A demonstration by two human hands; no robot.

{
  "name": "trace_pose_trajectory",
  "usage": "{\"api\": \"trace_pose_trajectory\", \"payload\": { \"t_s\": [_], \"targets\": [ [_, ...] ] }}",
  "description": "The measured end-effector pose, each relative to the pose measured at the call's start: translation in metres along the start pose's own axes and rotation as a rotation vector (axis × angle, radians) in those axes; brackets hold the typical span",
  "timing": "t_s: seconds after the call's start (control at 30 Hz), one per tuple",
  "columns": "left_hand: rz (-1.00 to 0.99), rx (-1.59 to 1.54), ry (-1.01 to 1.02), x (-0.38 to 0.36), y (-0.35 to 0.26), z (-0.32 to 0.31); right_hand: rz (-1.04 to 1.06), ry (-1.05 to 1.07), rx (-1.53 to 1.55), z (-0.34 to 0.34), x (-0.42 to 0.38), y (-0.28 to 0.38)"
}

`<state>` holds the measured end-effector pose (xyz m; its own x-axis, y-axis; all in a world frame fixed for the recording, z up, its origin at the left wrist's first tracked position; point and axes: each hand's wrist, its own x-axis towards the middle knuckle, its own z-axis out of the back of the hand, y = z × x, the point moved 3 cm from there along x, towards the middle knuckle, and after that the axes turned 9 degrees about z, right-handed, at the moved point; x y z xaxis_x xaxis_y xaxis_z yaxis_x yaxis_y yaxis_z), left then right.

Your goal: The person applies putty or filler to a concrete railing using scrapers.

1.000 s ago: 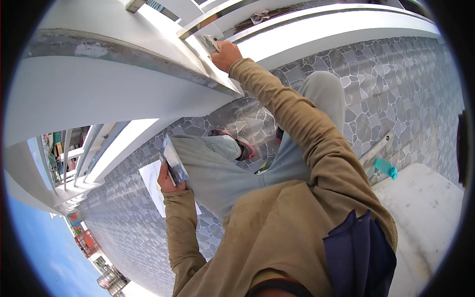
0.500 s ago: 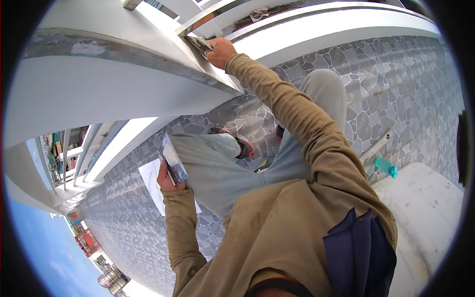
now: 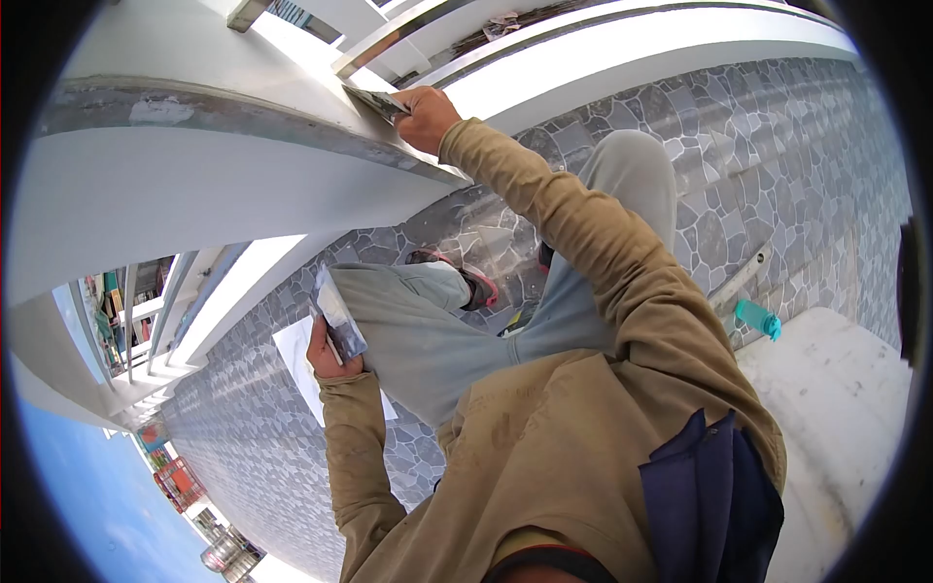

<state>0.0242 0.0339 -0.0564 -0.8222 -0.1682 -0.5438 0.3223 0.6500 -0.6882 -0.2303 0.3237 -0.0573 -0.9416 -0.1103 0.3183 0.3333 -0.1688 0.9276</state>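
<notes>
My right hand is closed around a putty knife, its blade laid against the white wall's ledge near the foot of a railing post. Lower left, my left hand grips a flat metal putty blade smeared with white filler, held beside my left knee. Part of its handle is hidden by my fingers. Beneath that hand a white sheet lies on the stone-patterned floor.
A grey unpainted band runs along the wall's edge. To the right are a teal bottle, a long straight bar and a white marble-like slab. Railings stand at left, with my shoes on the floor.
My right hand has come slightly down and toward me, and the knife's blade has swung to a flatter angle on the ledge. The left hand stays nearly still with its filler-smeared blade.
</notes>
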Motion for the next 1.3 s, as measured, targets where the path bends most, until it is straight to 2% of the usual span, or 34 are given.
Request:
{"api": "trace_pose_trajectory", "payload": {
  "t_s": [0.1,0.17,0.23,0.33,0.43,0.5,0.53,0.57,0.73,1.03,1.1,1.3],
  "targets": [
    [-0.003,0.008,0.003,-0.002,0.001,-0.006,0.05,-0.038,0.012,0.013,-0.003,0.018],
    [-0.011,0.004,0.004,-0.004,0.0,-0.007,-0.024,0.015,0.041,0.029,0.003,0.029],
    [-0.032,0.058,0.014,-0.005,0.0,-0.005,-0.045,-0.09,0.057,0.045,0.016,0.033],
    [-0.021,0.015,-0.012,-0.003,0.0,-0.002,0.0,-0.117,-0.077,0.048,0.036,0.024],
    [-0.033,0.015,-0.028,-0.002,0.001,-0.005,-0.004,-0.088,-0.067,0.044,0.063,0.021],
    [-0.013,0.001,-0.007,-0.004,0.001,-0.006,-0.091,0.017,-0.077,0.041,0.087,0.025],
    [0.013,-0.007,0.019,-0.005,0.0,-0.007,-0.15,0.139,-0.131,0.043,0.097,0.036],
    [0.011,-0.009,0.021,-0.005,0.0,-0.006,-0.147,0.139,-0.132,0.044,0.103,0.044],
    [0.006,-0.005,0.019,-0.003,0.0,0.0,-0.34,0.247,0.251,0.036,0.123,0.072],
    [0.012,-0.053,0.068,-0.003,0.001,0.0,-0.335,0.298,0.195,0.026,0.115,0.093],
    [0.015,-0.062,0.083,-0.002,0.002,0.004,-0.335,0.315,0.181,0.015,0.133,0.095],
    [0.017,-0.063,0.101,0.0,0.002,0.006,-0.34,0.356,0.144,0.018,0.109,0.104]
  ]
}}
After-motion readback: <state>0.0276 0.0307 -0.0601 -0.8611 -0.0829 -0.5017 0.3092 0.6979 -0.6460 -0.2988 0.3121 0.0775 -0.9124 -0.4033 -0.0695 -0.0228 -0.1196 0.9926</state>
